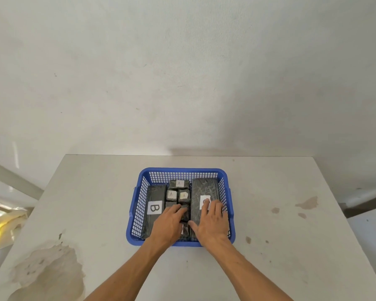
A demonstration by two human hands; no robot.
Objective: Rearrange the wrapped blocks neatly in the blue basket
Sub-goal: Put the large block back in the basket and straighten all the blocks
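A blue mesh basket stands on the table and holds black wrapped blocks. A long block with a white B label lies along its left side. A second long block lies along the right side, its label partly covered. Small blocks marked A fill the middle column. My left hand rests on the near middle blocks, fingers curled around a small dark block. My right hand lies flat on the right long block, fingers spread, thumb in the gap beside it.
The basket sits on a white table with brown stains at the near left and right. A plain wall rises behind the table's far edge. A yellowish cloth lies off the table at the left.
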